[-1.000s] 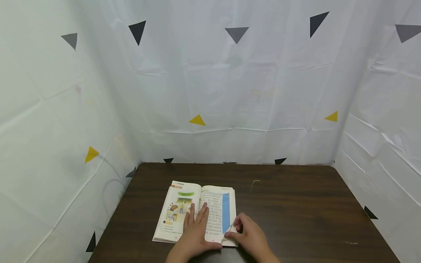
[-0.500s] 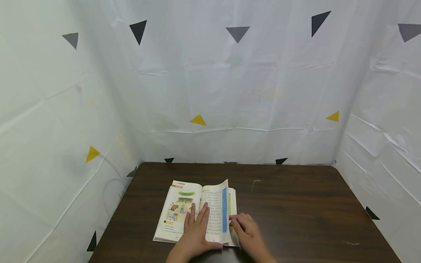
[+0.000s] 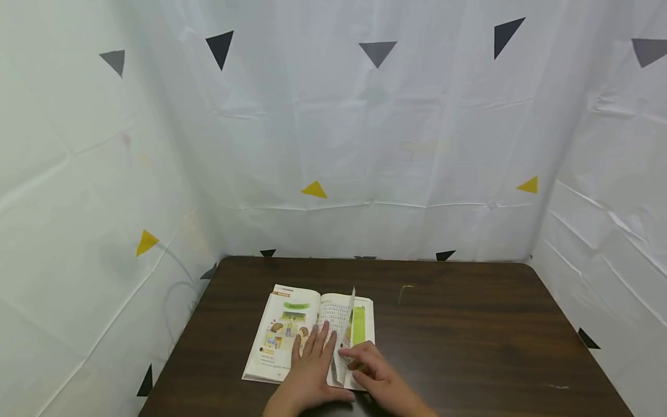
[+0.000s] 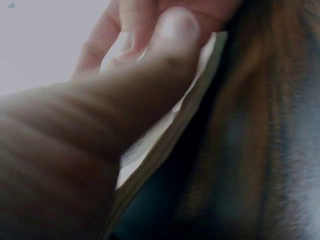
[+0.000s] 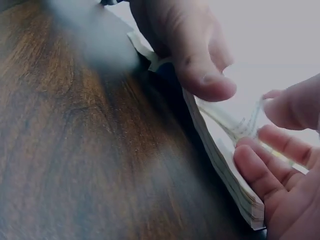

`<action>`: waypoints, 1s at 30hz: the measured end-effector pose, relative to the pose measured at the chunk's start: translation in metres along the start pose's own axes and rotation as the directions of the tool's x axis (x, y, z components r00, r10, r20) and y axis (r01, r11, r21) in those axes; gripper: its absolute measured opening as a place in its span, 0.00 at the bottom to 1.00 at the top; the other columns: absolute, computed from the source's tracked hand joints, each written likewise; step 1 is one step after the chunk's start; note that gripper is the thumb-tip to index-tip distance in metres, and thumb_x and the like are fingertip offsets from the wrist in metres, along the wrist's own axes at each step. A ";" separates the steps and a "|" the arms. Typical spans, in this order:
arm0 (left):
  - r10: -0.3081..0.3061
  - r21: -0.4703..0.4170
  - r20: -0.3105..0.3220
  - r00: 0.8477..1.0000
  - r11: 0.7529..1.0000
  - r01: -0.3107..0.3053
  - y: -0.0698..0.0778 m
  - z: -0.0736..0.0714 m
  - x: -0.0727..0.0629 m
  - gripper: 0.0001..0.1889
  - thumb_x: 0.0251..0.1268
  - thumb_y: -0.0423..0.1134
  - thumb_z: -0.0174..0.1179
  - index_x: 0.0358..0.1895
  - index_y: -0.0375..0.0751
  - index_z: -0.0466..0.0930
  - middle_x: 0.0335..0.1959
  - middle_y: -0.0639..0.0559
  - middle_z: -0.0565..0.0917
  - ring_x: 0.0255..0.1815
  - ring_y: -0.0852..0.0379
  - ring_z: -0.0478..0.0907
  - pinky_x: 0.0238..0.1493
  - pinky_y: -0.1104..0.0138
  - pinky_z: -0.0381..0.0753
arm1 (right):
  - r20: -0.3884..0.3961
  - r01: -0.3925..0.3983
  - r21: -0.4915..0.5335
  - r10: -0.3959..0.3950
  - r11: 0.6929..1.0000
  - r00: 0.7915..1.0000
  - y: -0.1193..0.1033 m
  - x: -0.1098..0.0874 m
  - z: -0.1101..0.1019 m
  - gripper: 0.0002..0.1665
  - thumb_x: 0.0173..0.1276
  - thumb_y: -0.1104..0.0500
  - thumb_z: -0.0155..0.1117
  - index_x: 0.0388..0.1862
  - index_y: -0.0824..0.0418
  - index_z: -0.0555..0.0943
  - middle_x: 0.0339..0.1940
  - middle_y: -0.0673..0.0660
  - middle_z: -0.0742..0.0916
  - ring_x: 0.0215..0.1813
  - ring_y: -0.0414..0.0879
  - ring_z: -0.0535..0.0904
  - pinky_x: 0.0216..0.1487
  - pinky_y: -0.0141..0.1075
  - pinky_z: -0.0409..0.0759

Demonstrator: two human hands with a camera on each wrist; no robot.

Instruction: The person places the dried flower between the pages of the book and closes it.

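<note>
An open book point(image 3: 263, 341) lies on the dark table, with cartoon pictures on its left page. My left hand point(image 3: 312, 368) rests spread across its lower middle, thumb along the bottom edge. One leaf point(image 3: 349, 313) stands half lifted, showing part of a green strip on the page beneath. My right hand point(image 3: 383, 376) is at that leaf's lower right, its forefinger against it and the other fingers loosely bent. In the right wrist view, fingertips point(image 5: 250, 160) lie by the book's page block point(image 5: 215, 150). The left wrist view catches my left thumb point(image 4: 175, 55) over the book's edge.
The dark wood-grain table point(image 3: 469, 324) stretches to the right of the book. White sheeting point(image 3: 417, 145) with black, grey and yellow triangles hangs behind it and along both sides.
The right-hand leaf has gone from lying nearly flat with a blue strip to standing up, baring a green strip. My right hand has moved left with it; the left hand stays nearly still.
</note>
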State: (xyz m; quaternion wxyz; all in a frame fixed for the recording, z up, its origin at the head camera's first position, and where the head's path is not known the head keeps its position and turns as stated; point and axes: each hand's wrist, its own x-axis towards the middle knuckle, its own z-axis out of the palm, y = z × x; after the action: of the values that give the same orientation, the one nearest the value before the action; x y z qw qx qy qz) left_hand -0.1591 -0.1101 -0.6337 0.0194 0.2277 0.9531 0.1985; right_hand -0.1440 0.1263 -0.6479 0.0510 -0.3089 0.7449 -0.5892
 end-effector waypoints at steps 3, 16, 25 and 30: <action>0.010 0.042 -0.012 1.000 0.999 -0.010 0.002 0.002 -0.002 0.65 0.55 0.88 0.61 0.82 0.37 0.69 0.92 0.40 0.51 0.91 0.33 0.51 0.83 0.26 0.44 | 0.051 -0.017 0.010 0.016 1.000 0.999 0.002 0.000 0.000 0.26 0.84 0.65 0.59 0.77 0.52 0.78 0.71 0.59 0.77 0.64 0.57 0.78 0.65 0.33 0.81; 0.011 -0.041 -0.208 0.978 0.999 -0.020 0.010 -0.008 -0.007 0.05 0.70 0.39 0.70 0.45 0.47 0.93 0.71 0.51 0.85 0.78 0.40 0.77 0.73 0.28 0.67 | 0.039 0.101 -0.041 -0.099 0.994 0.994 0.004 -0.001 -0.003 0.20 0.85 0.66 0.58 0.71 0.57 0.83 0.66 0.62 0.78 0.63 0.56 0.80 0.65 0.35 0.83; -0.226 -0.173 -0.350 0.909 0.969 0.174 -0.001 -0.024 -0.018 0.12 0.71 0.38 0.68 0.29 0.49 0.78 0.25 0.60 0.72 0.25 0.63 0.66 0.30 0.67 0.65 | 0.023 -0.069 -0.042 0.070 0.997 0.997 0.004 -0.002 -0.005 0.17 0.86 0.60 0.59 0.67 0.51 0.85 0.66 0.58 0.78 0.63 0.53 0.82 0.61 0.31 0.81; -0.370 -0.336 -0.355 0.859 0.908 0.252 -0.010 -0.032 -0.026 0.25 0.70 0.36 0.67 0.69 0.38 0.78 0.20 0.58 0.70 0.18 0.63 0.61 0.21 0.66 0.62 | 0.001 -0.054 -0.050 0.054 0.997 0.999 0.003 0.000 -0.006 0.15 0.86 0.60 0.60 0.64 0.53 0.87 0.64 0.59 0.80 0.60 0.52 0.79 0.57 0.30 0.81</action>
State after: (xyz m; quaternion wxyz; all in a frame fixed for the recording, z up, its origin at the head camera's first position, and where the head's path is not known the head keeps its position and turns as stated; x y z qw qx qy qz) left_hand -0.1444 -0.1416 -0.6094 -0.1174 0.0174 0.9224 0.3676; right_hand -0.1482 0.1319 -0.6483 0.0600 -0.2904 0.7675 -0.5684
